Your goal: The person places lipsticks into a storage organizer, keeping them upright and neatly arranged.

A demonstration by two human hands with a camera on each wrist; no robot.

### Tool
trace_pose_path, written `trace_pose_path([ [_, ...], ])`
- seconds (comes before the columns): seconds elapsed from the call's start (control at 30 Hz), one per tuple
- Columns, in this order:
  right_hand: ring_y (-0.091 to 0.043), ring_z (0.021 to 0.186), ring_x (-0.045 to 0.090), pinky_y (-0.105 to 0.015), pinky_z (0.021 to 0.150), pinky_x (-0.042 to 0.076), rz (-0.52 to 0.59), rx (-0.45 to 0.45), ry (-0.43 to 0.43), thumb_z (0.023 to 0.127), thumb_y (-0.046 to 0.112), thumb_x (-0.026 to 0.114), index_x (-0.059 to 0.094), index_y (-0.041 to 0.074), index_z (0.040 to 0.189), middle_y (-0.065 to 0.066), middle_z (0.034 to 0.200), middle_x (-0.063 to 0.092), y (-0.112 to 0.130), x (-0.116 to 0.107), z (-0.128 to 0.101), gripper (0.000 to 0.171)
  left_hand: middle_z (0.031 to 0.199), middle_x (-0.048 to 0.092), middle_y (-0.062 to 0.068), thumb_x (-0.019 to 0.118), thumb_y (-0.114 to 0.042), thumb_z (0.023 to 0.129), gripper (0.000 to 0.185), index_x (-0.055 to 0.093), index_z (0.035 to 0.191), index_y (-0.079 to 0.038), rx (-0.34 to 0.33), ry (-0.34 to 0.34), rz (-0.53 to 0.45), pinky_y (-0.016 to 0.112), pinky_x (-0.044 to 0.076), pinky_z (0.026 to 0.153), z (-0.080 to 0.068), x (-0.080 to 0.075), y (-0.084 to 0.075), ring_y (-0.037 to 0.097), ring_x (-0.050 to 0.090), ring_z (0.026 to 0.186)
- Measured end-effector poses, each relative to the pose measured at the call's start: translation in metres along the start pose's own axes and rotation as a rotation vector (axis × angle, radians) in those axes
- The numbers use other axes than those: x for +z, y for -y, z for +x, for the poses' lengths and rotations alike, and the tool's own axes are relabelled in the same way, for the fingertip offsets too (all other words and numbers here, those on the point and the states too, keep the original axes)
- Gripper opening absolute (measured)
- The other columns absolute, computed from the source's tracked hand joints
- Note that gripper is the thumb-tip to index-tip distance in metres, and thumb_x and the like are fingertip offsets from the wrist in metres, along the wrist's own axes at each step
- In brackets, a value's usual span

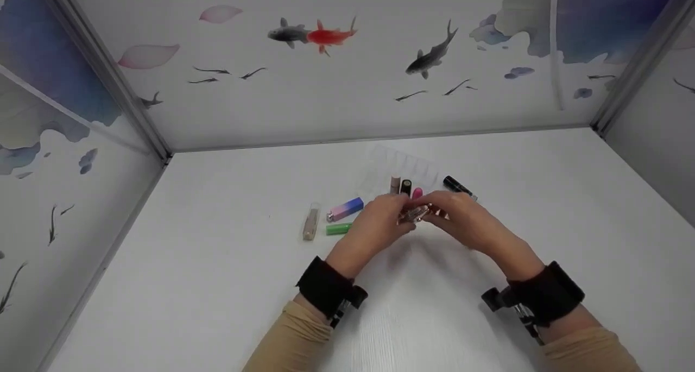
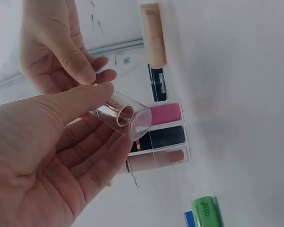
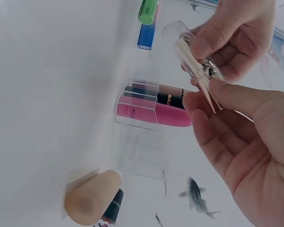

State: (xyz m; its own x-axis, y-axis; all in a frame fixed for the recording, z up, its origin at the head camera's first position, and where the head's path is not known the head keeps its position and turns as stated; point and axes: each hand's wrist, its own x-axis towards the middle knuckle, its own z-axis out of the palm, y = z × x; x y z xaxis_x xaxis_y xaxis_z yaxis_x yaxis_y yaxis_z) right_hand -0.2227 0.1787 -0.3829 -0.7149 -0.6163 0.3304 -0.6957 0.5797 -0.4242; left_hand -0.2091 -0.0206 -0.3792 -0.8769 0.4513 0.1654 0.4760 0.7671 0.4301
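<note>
Hands met above the white tabletop (image 1: 217, 285), both on one small clear glass-like tube with a gold ring inside (image 2: 125, 116). The left hand (image 1: 374, 228) pinched this tube with the thumb on top and the curled fingers (image 2: 92, 163) under it, so its open clear end pointed toward the organizer. The right hand (image 1: 467, 220) pinched the other end between thumb and forefinger, where some small metal part (image 3: 209, 70) showed; I could not tell what that part was.

The tube was in the air, just in front of the clear plastic compartment organizer (image 3: 139, 142), not touching it. In the organizer lay a pink lipstick (image 3: 151, 114), a black lipstick (image 2: 161, 137) and a beige lipstick (image 2: 156, 161), each in its own slot.

By my judgement the tube was very light and stiff, but its thin transparent wall seemed fragile and smooth, so it could slip between dry fingertips or crack under a hard squeeze. The safest hold seemed to be on the sides near the gold ring and at the metal end, with soft pressure, not on the thin open rim.

To the left on the tabletop lay a green tube (image 1: 338, 229), a pink-and-blue square tube (image 1: 346, 209) and a pale clear vial (image 1: 311, 221). A beige-capped black tube (image 1: 459, 187) lay on the right.
</note>
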Motion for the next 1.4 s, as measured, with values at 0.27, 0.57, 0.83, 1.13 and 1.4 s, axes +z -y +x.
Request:
trace_pose_path([
  [0.27, -0.019, 0.096, 0.073, -0.034, 0.076, 0.062, 0.024, 0.015, -0.256, 0.089, 0.001, 0.072, 0.061, 0.006, 0.128, -0.008, 0.11, 0.075, 0.012, 0.008, 0.007, 0.041, 0.111, 0.073, -0.002, 0.074, -0.021, 0.091, 0.027, 0.065, 0.116, -0.017, -0.047, -0.15, -0.055, 0.027, 0.055, 0.092, 0.003, -0.019, 0.009, 0.013, 0.067, 0.105],
  [0.57, -0.021, 0.107, 0.072, -0.036, 0.084, 0.061, 0.113, 0.056, -0.428, 0.092, 0.0, 0.068, 0.063, 0.005, 0.125, -0.008, 0.119, 0.072, 0.029, 0.01, 0.022, 0.034, 0.112, 0.074, -0.006, 0.069, -0.023, 0.095, 0.027, 0.064, 0.121, -0.02, 0.0, -0.351, -0.045, 0.023, 0.057, 0.083, 0.004, -0.03, 0.019, 0.011, 0.069, 0.1],
  [0.83, -0.022, 0.112, 0.07, -0.032, 0.089, 0.06, 0.168, -0.007, -0.478, 0.093, -0.007, 0.062, 0.063, 0.005, 0.132, -0.01, 0.13, 0.067, 0.034, 0.016, 0.038, 0.04, 0.116, 0.075, -0.002, 0.07, -0.023, 0.093, 0.032, 0.07, 0.124, -0.018, 0.013, -0.514, -0.09, 0.02, 0.059, 0.074, 0.006, -0.029, 0.027, 0.012, 0.072, 0.098],
  [1.13, -0.021, 0.111, 0.069, -0.03, 0.087, 0.059, 0.102, -0.008, -0.45, 0.097, -0.003, 0.058, 0.063, 0.003, 0.133, -0.012, 0.129, 0.062, 0.033, 0.028, 0.052, 0.037, 0.114, 0.073, 0.002, 0.067, -0.023, 0.095, 0.032, 0.068, 0.126, -0.017, -0.046, -0.537, -0.116, 0.02, 0.06, 0.078, 0.01, -0.024, 0.037, 0.013, 0.073, 0.099],
  [1.4, -0.018, 0.084, 0.066, -0.027, 0.064, 0.051, 0.02, -0.051, -0.355, 0.099, -0.003, 0.054, 0.061, 0.0, 0.134, -0.017, 0.131, 0.061, 0.029, 0.035, 0.059, 0.036, 0.111, 0.075, 0.002, 0.068, -0.018, 0.094, 0.03, 0.068, 0.123, -0.014, -0.062, -0.534, -0.123, 0.02, 0.059, 0.079, 0.012, -0.017, 0.049, 0.012, 0.072, 0.098],
])
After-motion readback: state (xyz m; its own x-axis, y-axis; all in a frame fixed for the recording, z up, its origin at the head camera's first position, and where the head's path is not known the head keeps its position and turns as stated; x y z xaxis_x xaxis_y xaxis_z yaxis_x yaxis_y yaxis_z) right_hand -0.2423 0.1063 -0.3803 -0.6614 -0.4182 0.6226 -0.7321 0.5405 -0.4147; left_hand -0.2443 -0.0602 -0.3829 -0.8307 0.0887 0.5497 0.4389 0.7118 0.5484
